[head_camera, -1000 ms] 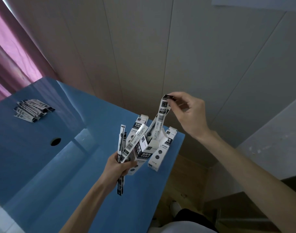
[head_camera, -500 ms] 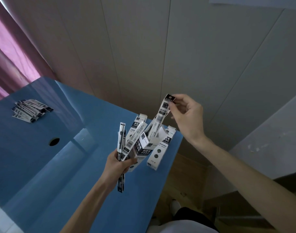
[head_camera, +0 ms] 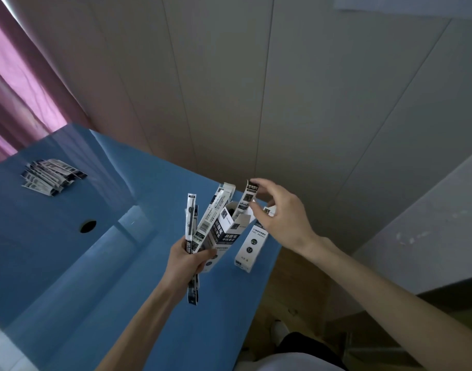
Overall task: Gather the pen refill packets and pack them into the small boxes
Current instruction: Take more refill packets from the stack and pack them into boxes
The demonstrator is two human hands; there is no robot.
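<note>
Right hand: the right hand (head_camera: 280, 218) has come down toward the open box (head_camera: 230, 226). Its fingers look spread, only the tips near the packet (head_camera: 247, 195); I cannot tell if they still pinch it.
Packet: a moment ago it was up high. Now its lower end sits inside the box mouth, so this one looks nearly packed.
Left hand: the left hand (head_camera: 188, 259) grips the box and spare packets (head_camera: 191, 223) together.
Beside: another box (head_camera: 252, 242) stands on the blue table (head_camera: 68, 263).
Far off: a pile of packets (head_camera: 51, 175) waits near the far corner, so more gathering is likely left.
</note>
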